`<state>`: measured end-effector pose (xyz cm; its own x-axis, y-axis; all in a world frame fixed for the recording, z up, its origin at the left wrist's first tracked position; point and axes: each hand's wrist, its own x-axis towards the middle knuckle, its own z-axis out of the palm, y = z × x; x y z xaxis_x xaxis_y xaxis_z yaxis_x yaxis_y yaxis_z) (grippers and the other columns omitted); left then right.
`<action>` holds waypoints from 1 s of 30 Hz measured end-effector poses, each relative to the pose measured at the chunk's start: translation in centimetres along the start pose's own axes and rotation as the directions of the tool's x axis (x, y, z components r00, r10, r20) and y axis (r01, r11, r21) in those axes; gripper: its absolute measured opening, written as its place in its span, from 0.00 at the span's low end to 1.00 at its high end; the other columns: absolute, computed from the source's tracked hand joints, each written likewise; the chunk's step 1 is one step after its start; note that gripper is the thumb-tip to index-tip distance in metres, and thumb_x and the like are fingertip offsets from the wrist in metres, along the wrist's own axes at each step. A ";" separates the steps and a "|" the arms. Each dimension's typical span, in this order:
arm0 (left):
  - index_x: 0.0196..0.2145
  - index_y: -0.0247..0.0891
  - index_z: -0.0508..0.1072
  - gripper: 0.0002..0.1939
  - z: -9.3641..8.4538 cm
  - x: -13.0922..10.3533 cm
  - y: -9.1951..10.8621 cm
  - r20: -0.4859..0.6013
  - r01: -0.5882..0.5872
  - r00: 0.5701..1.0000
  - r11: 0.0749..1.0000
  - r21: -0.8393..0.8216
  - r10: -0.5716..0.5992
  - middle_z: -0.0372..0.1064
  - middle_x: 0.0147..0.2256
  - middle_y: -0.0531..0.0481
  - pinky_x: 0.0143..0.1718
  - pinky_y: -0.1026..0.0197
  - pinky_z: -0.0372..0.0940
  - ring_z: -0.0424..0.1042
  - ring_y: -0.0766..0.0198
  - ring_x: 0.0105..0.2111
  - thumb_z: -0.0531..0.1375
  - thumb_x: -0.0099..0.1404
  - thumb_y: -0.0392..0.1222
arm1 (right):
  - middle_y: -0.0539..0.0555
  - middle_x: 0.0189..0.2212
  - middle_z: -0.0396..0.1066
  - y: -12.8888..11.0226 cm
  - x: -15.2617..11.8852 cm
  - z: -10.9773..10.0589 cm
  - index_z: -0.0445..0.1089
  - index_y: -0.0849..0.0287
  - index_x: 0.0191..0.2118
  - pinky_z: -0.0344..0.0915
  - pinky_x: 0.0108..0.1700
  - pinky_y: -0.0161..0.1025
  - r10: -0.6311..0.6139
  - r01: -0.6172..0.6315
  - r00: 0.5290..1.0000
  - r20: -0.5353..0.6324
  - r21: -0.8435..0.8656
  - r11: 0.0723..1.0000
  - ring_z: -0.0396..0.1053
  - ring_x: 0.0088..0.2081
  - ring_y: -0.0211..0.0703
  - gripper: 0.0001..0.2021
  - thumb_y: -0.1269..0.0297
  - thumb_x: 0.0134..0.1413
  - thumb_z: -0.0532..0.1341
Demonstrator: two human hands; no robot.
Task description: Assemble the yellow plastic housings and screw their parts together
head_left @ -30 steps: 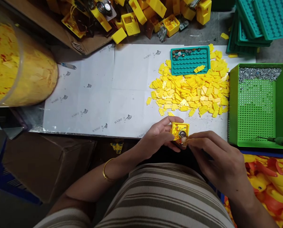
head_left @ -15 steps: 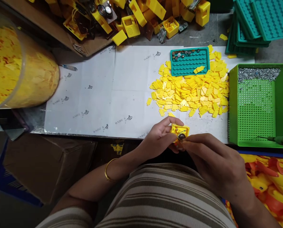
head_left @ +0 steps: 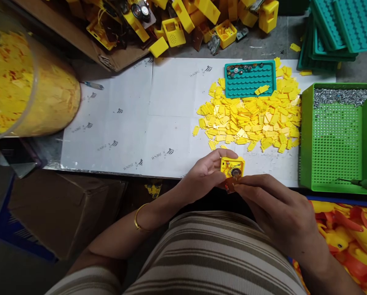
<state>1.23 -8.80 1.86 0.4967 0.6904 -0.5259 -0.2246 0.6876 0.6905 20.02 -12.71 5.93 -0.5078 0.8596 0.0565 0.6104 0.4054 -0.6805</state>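
My left hand (head_left: 208, 175) is closed around a small yellow plastic case (head_left: 228, 161), its open side facing up. Inside the case lie thin wires and a round dark speaker-like part (head_left: 235, 172). A brown circuit board (head_left: 230, 186) hangs at the case's near edge. Between thumb and fingertips, my right hand (head_left: 272, 200) pinches that board. Just beyond the hands spreads a heap of flat yellow plastic covers (head_left: 245, 119). A teal tray (head_left: 249, 88) at the heap's far side holds several button cells (head_left: 236, 70) and one yellow cover.
A green basket (head_left: 337, 164) with metal screws (head_left: 341, 97) stands at the right, a screwdriver (head_left: 361, 183) across its near edge. Yellow toy ducks (head_left: 349, 237) lie below it. More yellow cases (head_left: 174, 32) fill the back. A clear tub (head_left: 57, 94) stands left; teal trays (head_left: 361, 24) are stacked back right.
The brown board has come into clearer view below the case, swung toward my body. The case tilts so more of its inside shows. The whole view has shifted slightly.
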 end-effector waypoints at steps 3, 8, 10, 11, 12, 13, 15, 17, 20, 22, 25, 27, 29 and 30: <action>0.43 0.41 0.67 0.17 0.2 -0.1 0.1 -0.010 -0.002 1.000 1.000 0.019 0.002 0.70 0.36 0.52 0.33 0.67 0.62 0.69 0.69 0.33 0.56 0.56 0.29 | 0.55 0.46 0.71 -0.3 0.0 0.0 0.69 0.58 0.50 0.71 0.44 0.30 0.014 -0.014 1.000 -0.015 0.013 1.000 0.72 0.43 0.37 0.16 0.77 0.59 0.57; 0.41 0.41 0.68 0.14 0.6 -0.3 0.2 -0.012 0.018 1.000 0.996 -0.085 -0.019 0.70 0.38 0.52 0.35 0.66 0.65 0.69 0.69 0.33 0.57 0.58 0.31 | 0.54 0.41 0.72 -0.1 1.1 0.0 0.71 0.57 0.46 0.71 0.39 0.30 0.069 -0.066 0.996 -0.051 0.068 0.996 0.73 0.39 0.36 0.12 0.75 0.60 0.56; 0.42 0.42 0.69 0.12 0.6 -0.3 0.0 0.012 0.017 1.000 0.989 -0.144 -0.015 0.70 0.39 0.51 0.39 0.62 0.67 0.70 0.67 0.36 0.57 0.59 0.33 | 0.54 0.38 0.73 0.4 1.6 -0.1 0.71 0.57 0.44 0.71 0.39 0.32 0.098 -0.089 0.993 -0.062 0.129 0.988 0.73 0.38 0.37 0.10 0.74 0.60 0.56; 0.43 0.42 0.69 0.12 0.6 -0.4 -0.2 0.026 0.008 1.000 0.988 -0.155 -0.004 0.70 0.39 0.51 0.41 0.61 0.67 0.70 0.66 0.37 0.57 0.60 0.34 | 0.54 0.38 0.73 0.7 1.8 -0.1 0.71 0.57 0.43 0.71 0.39 0.34 0.110 -0.100 0.992 -0.059 0.157 0.983 0.73 0.38 0.38 0.09 0.73 0.60 0.56; 0.43 0.41 0.69 0.12 0.5 -0.4 -0.3 0.042 -0.003 0.999 0.988 -0.156 0.010 0.70 0.39 0.50 0.42 0.60 0.67 0.70 0.66 0.38 0.58 0.60 0.34 | 0.54 0.37 0.73 1.0 2.0 -0.1 0.71 0.57 0.43 0.71 0.39 0.35 0.120 -0.108 0.991 -0.054 0.177 0.978 0.73 0.37 0.39 0.09 0.73 0.60 0.56; 0.44 0.41 0.68 0.13 0.5 -0.4 -0.5 0.055 -0.014 0.998 0.989 -0.150 0.023 0.70 0.39 0.50 0.43 0.59 0.67 0.70 0.66 0.38 0.58 0.61 0.34 | 0.54 0.36 0.74 1.3 2.1 -0.1 0.71 0.57 0.42 0.71 0.39 0.36 0.127 -0.117 0.991 -0.045 0.186 0.976 0.73 0.37 0.39 0.08 0.72 0.60 0.56; 0.45 0.41 0.68 0.14 0.4 -0.5 -0.7 0.068 -0.032 0.997 0.992 -0.121 0.041 0.69 0.39 0.50 0.45 0.58 0.66 0.70 0.66 0.39 0.58 0.61 0.35 | 0.53 0.35 0.74 1.7 2.3 0.0 0.71 0.57 0.41 0.70 0.38 0.36 0.145 -0.139 0.989 -0.023 0.178 0.974 0.73 0.35 0.39 0.07 0.70 0.61 0.56; 0.46 0.40 0.67 0.14 0.4 -0.5 -0.7 0.066 -0.048 0.996 0.996 -0.070 0.053 0.68 0.41 0.50 0.46 0.58 0.66 0.70 0.66 0.40 0.59 0.61 0.35 | 0.52 0.35 0.74 1.8 2.4 0.1 0.71 0.56 0.40 0.69 0.37 0.35 0.179 -0.176 0.984 -0.005 0.168 0.970 0.72 0.34 0.38 0.06 0.69 0.61 0.57; 0.47 0.39 0.65 0.15 0.5 -0.5 -0.8 0.057 -0.077 0.996 0.997 0.022 0.075 0.67 0.41 0.50 0.46 0.61 0.66 0.70 0.67 0.39 0.59 0.62 0.35 | 0.49 0.33 0.73 1.7 2.7 0.3 0.70 0.56 0.38 0.67 0.35 0.33 0.220 -0.218 0.975 0.010 0.174 0.960 0.71 0.32 0.36 0.04 0.69 0.60 0.58; 0.47 0.39 0.64 0.14 0.5 -0.4 -0.8 0.041 -0.089 0.995 0.995 0.055 0.087 0.67 0.39 0.51 0.44 0.62 0.67 0.70 0.68 0.38 0.59 0.63 0.37 | 0.49 0.32 0.72 1.5 2.7 0.4 0.70 0.56 0.36 0.67 0.34 0.33 0.222 -0.219 0.975 -0.004 0.156 0.963 0.70 0.31 0.35 0.04 0.69 0.60 0.58; 0.47 0.39 0.64 0.15 0.7 -0.2 -1.0 0.015 -0.094 0.995 0.995 0.039 0.094 0.67 0.38 0.51 0.43 0.61 0.68 0.71 0.68 0.37 0.60 0.63 0.39 | 0.50 0.31 0.71 1.2 2.7 0.5 0.69 0.58 0.35 0.67 0.34 0.34 0.205 -0.202 0.978 -0.048 0.058 0.978 0.70 0.30 0.36 0.05 0.71 0.60 0.57; 0.47 0.39 0.65 0.15 0.8 -0.1 -1.1 -0.002 -0.100 0.995 0.994 0.034 0.100 0.67 0.39 0.51 0.42 0.62 0.69 0.71 0.68 0.37 0.60 0.63 0.40 | 0.52 0.33 0.71 1.0 2.5 0.5 0.69 0.58 0.35 0.66 0.32 0.34 0.182 -0.184 0.980 -0.076 -0.023 0.983 0.70 0.30 0.37 0.05 0.70 0.60 0.57; 0.46 0.39 0.66 0.14 0.9 -0.1 -1.2 -0.004 -0.103 0.995 0.994 0.047 0.104 0.68 0.39 0.51 0.40 0.63 0.69 0.71 0.67 0.37 0.60 0.63 0.41 | 0.55 0.39 0.69 1.0 2.5 0.6 0.70 0.58 0.35 0.64 0.28 0.33 0.164 -0.173 0.980 -0.113 -0.078 0.982 0.70 0.30 0.36 0.06 0.68 0.60 0.56; 0.45 0.39 0.66 0.13 0.9 -0.1 -1.3 -0.003 -0.102 0.995 0.993 0.053 0.102 0.68 0.39 0.50 0.40 0.63 0.69 0.72 0.67 0.37 0.60 0.63 0.41 | 0.56 0.41 0.68 1.0 2.5 0.6 0.70 0.58 0.36 0.63 0.26 0.33 0.157 -0.169 0.980 -0.123 -0.097 0.981 0.70 0.29 0.35 0.06 0.67 0.61 0.56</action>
<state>2.26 -9.95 1.47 0.4686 0.7576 -0.4544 -0.2294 0.6011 0.7656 18.98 -10.37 4.93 -0.3274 0.9441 0.0384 0.7437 0.2826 -0.6058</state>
